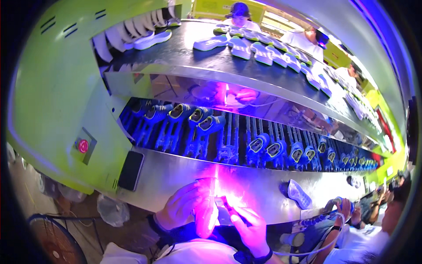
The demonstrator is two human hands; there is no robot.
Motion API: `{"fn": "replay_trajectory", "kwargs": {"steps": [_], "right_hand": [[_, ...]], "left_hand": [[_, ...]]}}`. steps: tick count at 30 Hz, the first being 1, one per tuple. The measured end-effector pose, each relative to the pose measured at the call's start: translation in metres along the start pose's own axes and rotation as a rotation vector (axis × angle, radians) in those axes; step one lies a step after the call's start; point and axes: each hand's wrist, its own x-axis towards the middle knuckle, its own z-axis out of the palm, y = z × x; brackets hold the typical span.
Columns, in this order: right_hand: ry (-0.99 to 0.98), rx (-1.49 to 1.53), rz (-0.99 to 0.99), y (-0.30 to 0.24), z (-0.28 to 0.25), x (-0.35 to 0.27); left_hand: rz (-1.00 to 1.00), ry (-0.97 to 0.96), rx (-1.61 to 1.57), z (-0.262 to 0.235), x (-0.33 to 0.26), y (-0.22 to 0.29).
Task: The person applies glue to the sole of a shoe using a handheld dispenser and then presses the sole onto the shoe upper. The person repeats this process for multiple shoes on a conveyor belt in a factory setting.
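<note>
Bright pink and violet light falls on a shoe (205, 218) in front of my body, its rounded end toward me. My left hand (181, 206) is closed on the shoe's left side, some of its fingers hidden by the glare. On the other side my right hand (251, 227) pinches a slim, dark-ended tool (226, 203) that points at the shoe. Glare hides whether the tool touches it, and its exact kind is unclear. Below both hands runs the edge of a metal bench (165, 176).
Beyond the bench, several blue shoes (275, 150) ride on racks. Above, white soles (263, 53) lie on a dark belt (184, 61). A black phone-like slab (131, 170) and a loose sole (299, 194) lie on the bench. A co-worker's hand (345, 208) is at right, near a thin hose (307, 254).
</note>
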Motion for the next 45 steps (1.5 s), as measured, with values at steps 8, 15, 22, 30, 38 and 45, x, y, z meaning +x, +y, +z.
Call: {"fn": "replay_trajectory", "kwargs": {"steps": [8,15,22,30,38,45], "right_hand": [[0.083,-0.134,-0.096,-0.024,-0.010,0.032],[0.009,-0.079,0.034,-0.040,-0.008,0.028],[0.081,0.027,0.133,-0.029,0.009,0.006],[0.079,-0.004,0.110,-0.013,0.021,-0.024],[0.054,-0.050,0.090,-0.007,0.009,-0.017],[0.018,-0.041,0.079,-0.017,0.006,-0.019]], "left_hand": [[0.373,-0.129,0.128,-0.035,0.025,0.009],[0.451,-0.213,0.183,-0.052,0.031,0.004],[0.414,-0.197,0.133,-0.049,0.037,-0.001],[0.356,-0.162,0.170,-0.039,0.023,-0.009],[0.385,-0.265,0.109,-0.050,0.030,-0.004],[0.411,-0.257,0.129,-0.059,0.042,-0.012]]}}
